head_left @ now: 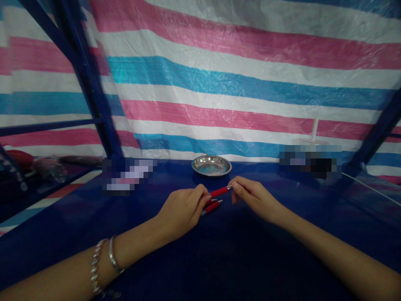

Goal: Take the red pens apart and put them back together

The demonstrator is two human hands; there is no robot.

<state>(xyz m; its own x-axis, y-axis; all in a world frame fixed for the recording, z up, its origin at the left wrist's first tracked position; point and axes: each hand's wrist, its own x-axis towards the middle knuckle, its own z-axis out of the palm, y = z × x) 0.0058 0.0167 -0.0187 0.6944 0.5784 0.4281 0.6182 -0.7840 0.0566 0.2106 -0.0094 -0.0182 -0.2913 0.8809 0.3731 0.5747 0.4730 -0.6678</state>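
Note:
A red pen [219, 192] with silver ends is stretched between my two hands above the blue table. My left hand [185, 207] pinches its left end between thumb and fingers. At its silver right end, my right hand [253, 195] is closed, with thumb and index finger on the tip. Just below, beside my left fingers, another red pen [212, 207] slants up to the right, and part of one more shows between them. Whether these lower pens lie on the table or touch my left hand I cannot tell.
A shallow round steel dish [211, 172] sits beyond my hands on the blue table [250, 267]. Blurred-out items lie at the back left and back right, with a white upright rod [315, 130] behind the right one. Blue metal posts [94, 96] and a striped sheet [219, 83] enclose the table.

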